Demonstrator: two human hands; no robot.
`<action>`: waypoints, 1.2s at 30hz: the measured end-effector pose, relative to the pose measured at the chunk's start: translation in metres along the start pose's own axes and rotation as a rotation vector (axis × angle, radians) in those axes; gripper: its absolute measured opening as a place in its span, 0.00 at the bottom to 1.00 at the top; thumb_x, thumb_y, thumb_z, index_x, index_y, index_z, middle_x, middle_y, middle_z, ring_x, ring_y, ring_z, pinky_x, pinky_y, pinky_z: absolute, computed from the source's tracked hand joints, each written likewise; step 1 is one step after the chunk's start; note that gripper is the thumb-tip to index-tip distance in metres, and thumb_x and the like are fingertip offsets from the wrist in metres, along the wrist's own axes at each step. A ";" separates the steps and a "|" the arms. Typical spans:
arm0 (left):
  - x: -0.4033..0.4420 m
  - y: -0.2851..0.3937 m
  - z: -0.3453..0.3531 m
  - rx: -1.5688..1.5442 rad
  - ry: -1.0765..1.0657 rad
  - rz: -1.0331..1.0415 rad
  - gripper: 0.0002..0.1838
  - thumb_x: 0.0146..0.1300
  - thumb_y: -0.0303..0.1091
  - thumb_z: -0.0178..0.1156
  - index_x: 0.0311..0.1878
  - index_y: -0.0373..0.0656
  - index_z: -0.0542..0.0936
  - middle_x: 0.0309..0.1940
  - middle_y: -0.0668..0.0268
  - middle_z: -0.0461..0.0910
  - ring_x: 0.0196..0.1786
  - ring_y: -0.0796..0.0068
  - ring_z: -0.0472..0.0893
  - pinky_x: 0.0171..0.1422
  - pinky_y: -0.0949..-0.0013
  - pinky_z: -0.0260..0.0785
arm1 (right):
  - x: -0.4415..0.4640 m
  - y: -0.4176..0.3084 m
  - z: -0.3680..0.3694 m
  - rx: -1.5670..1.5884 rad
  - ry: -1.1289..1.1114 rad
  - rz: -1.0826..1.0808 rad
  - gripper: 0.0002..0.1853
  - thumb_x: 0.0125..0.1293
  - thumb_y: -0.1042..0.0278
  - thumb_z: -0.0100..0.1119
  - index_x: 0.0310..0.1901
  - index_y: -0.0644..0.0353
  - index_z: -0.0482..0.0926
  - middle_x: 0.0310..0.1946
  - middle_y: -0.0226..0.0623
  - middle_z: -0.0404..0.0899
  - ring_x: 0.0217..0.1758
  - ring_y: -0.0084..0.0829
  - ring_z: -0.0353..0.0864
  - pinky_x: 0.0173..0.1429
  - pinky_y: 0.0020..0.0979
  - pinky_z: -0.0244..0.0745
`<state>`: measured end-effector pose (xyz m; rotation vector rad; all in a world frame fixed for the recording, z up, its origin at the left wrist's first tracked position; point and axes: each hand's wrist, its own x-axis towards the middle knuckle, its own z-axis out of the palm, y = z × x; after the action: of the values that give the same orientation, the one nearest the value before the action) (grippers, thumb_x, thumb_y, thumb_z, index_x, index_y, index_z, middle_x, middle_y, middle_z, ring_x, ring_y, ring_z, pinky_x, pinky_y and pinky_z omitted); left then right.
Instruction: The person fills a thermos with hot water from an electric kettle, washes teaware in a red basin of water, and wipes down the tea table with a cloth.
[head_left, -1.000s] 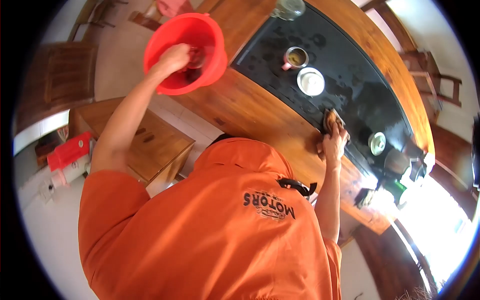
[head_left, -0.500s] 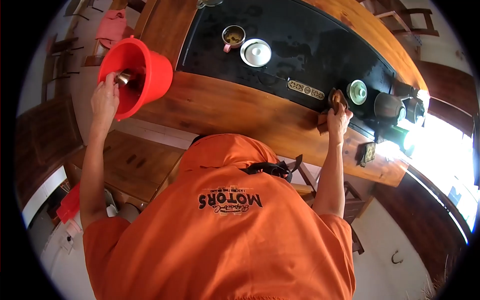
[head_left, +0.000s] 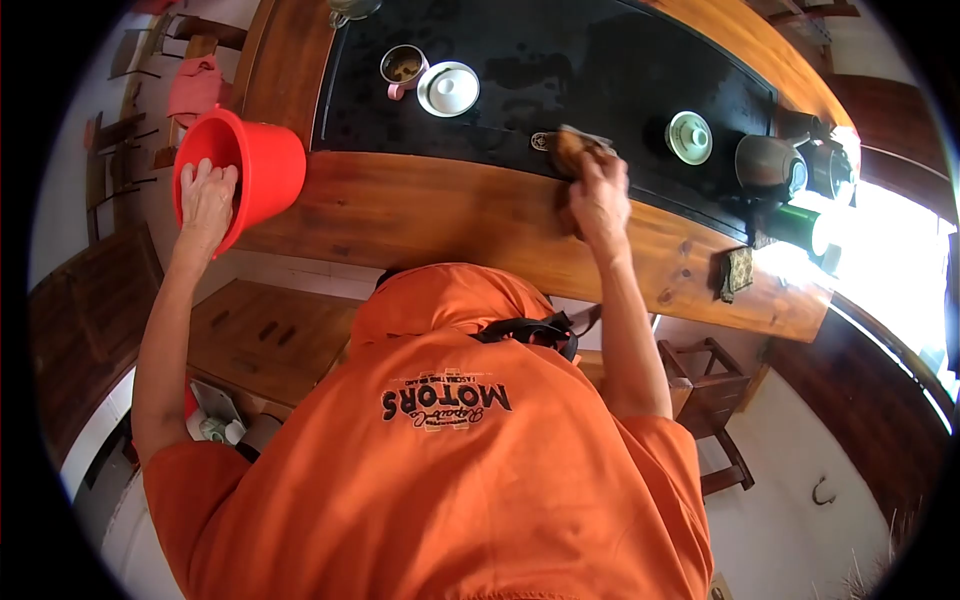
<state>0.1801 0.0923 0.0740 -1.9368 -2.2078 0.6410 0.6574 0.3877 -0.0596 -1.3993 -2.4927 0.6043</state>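
Note:
At the left, my left hand (head_left: pixel 209 200) is at the near rim of the red bucket (head_left: pixel 275 175), its fingers curled over into the opening; whatever they hold is hidden. My right hand (head_left: pixel 600 200) presses a brown cloth (head_left: pixel 572 152) on the near edge of the black tabletop inlay (head_left: pixel 490 110), slightly blurred. The cloth partly covers a small patterned strip (head_left: pixel 540 141). Farther left on the black surface stand a pink-handled cup (head_left: pixel 403 66) with brownish contents and, beside it, a white lidded dish (head_left: pixel 448 90). A pale green lidded bowl (head_left: pixel 689 137) sits right of the cloth.
Dark pots (head_left: pixel 768 165) and a green container (head_left: pixel 797 228) stand at the table's right end. A patterned packet (head_left: pixel 737 274) lies on the wooden edge (head_left: pixel 430 205). A glass vessel (head_left: pixel 352 10) is at the top left. A wooden stool (head_left: pixel 704 385) is below the table.
The right hand and cloth have moved left from beside the green bowl, over the patterned strip. The metal cup seen in the left hand no longer shows. The view has shifted.

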 end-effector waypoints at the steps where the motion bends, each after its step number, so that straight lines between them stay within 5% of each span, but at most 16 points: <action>1: -0.003 0.001 -0.005 0.004 -0.010 -0.001 0.09 0.51 0.19 0.59 0.35 0.42 0.74 0.30 0.59 0.78 0.45 0.54 0.75 0.58 0.50 0.63 | -0.004 0.017 -0.009 0.000 0.030 0.004 0.25 0.59 0.73 0.59 0.61 0.53 0.79 0.60 0.46 0.70 0.63 0.50 0.73 0.62 0.45 0.76; 4: -0.005 -0.003 -0.031 -0.047 -0.120 -0.226 0.09 0.56 0.22 0.59 0.39 0.45 0.77 0.30 0.63 0.79 0.46 0.57 0.75 0.58 0.49 0.62 | -0.012 0.064 -0.035 -0.084 0.066 0.116 0.26 0.60 0.70 0.60 0.63 0.53 0.77 0.61 0.49 0.67 0.64 0.52 0.72 0.62 0.46 0.75; 7: -0.029 -0.037 -0.004 -0.007 0.050 -0.621 0.06 0.64 0.32 0.63 0.44 0.49 0.80 0.33 0.62 0.79 0.41 0.62 0.78 0.53 0.55 0.67 | -0.016 0.093 -0.036 -0.116 0.056 0.263 0.27 0.61 0.67 0.61 0.65 0.52 0.75 0.60 0.53 0.67 0.63 0.54 0.72 0.62 0.47 0.75; 8: -0.033 -0.045 -0.003 -0.003 0.050 -0.613 0.06 0.64 0.32 0.63 0.44 0.49 0.80 0.33 0.62 0.79 0.41 0.62 0.78 0.53 0.55 0.67 | -0.012 0.100 -0.033 -0.109 0.045 0.349 0.28 0.62 0.65 0.62 0.65 0.52 0.74 0.60 0.55 0.66 0.62 0.56 0.72 0.61 0.47 0.75; 10: -0.035 -0.052 -0.012 -0.774 0.222 -0.884 0.06 0.67 0.33 0.62 0.46 0.46 0.80 0.34 0.66 0.78 0.38 0.73 0.75 0.50 0.66 0.67 | -0.003 0.089 -0.025 -0.148 0.018 0.383 0.28 0.62 0.64 0.62 0.65 0.53 0.72 0.61 0.58 0.65 0.61 0.60 0.72 0.59 0.51 0.76; 11: -0.031 -0.048 -0.016 -0.772 0.219 -0.874 0.06 0.67 0.33 0.62 0.46 0.46 0.80 0.34 0.66 0.78 0.38 0.73 0.75 0.50 0.66 0.67 | -0.002 0.083 -0.019 -0.166 0.050 0.363 0.27 0.62 0.64 0.62 0.65 0.54 0.72 0.61 0.58 0.64 0.61 0.61 0.72 0.58 0.52 0.77; 13: -0.011 -0.022 -0.038 -1.319 0.265 -0.877 0.07 0.70 0.34 0.60 0.45 0.42 0.80 0.35 0.70 0.77 0.38 0.82 0.71 0.49 0.75 0.64 | 0.002 0.071 -0.012 -0.148 0.087 0.200 0.28 0.59 0.72 0.58 0.63 0.63 0.71 0.59 0.59 0.66 0.57 0.63 0.73 0.50 0.54 0.81; 15: 0.029 0.038 -0.084 -1.374 0.249 -0.847 0.06 0.69 0.31 0.60 0.44 0.39 0.79 0.35 0.74 0.75 0.38 0.84 0.71 0.48 0.78 0.64 | 0.004 0.054 -0.005 -0.093 0.041 0.092 0.27 0.58 0.73 0.58 0.62 0.63 0.72 0.58 0.55 0.65 0.57 0.60 0.72 0.48 0.51 0.83; 21: 0.127 0.168 -0.146 -1.392 0.027 -0.384 0.03 0.69 0.27 0.61 0.39 0.40 0.77 0.31 0.75 0.73 0.35 0.84 0.71 0.38 0.76 0.64 | 0.002 0.033 0.002 -0.025 -0.078 -0.042 0.25 0.59 0.75 0.57 0.60 0.66 0.72 0.56 0.53 0.67 0.56 0.58 0.73 0.45 0.48 0.84; 27: 0.236 0.302 -0.152 -0.882 0.497 0.214 0.06 0.59 0.27 0.66 0.36 0.43 0.78 0.30 0.62 0.78 0.36 0.63 0.78 0.43 0.62 0.68 | -0.005 0.026 0.005 -0.031 -0.046 -0.197 0.29 0.57 0.72 0.58 0.63 0.68 0.71 0.61 0.54 0.67 0.56 0.53 0.74 0.43 0.42 0.84; 31: 0.288 0.384 -0.144 -0.671 0.636 0.431 0.04 0.56 0.31 0.65 0.33 0.47 0.79 0.28 0.70 0.79 0.39 0.69 0.77 0.49 0.59 0.64 | -0.006 0.031 0.005 -0.039 -0.138 -0.193 0.29 0.56 0.72 0.59 0.62 0.66 0.72 0.62 0.54 0.67 0.56 0.51 0.74 0.44 0.42 0.83; 32: 0.296 0.398 -0.142 -0.640 0.639 0.463 0.04 0.56 0.31 0.65 0.33 0.47 0.79 0.27 0.70 0.79 0.39 0.69 0.77 0.49 0.60 0.64 | -0.007 0.034 0.011 -0.016 -0.045 -0.198 0.13 0.57 0.72 0.59 0.44 0.63 0.81 0.49 0.53 0.76 0.50 0.51 0.78 0.41 0.44 0.82; 36: 0.313 0.437 -0.127 -0.531 0.636 0.538 0.03 0.54 0.29 0.64 0.31 0.49 0.80 0.24 0.72 0.77 0.36 0.71 0.76 0.48 0.64 0.63 | -0.010 0.040 0.015 0.003 -0.065 -0.225 0.07 0.59 0.72 0.56 0.30 0.61 0.85 0.34 0.50 0.83 0.44 0.48 0.83 0.38 0.47 0.79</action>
<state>0.5749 0.4610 -0.0405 -2.5275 -1.5478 -0.5372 0.6872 0.3942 -0.0909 -1.0931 -2.6486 0.6149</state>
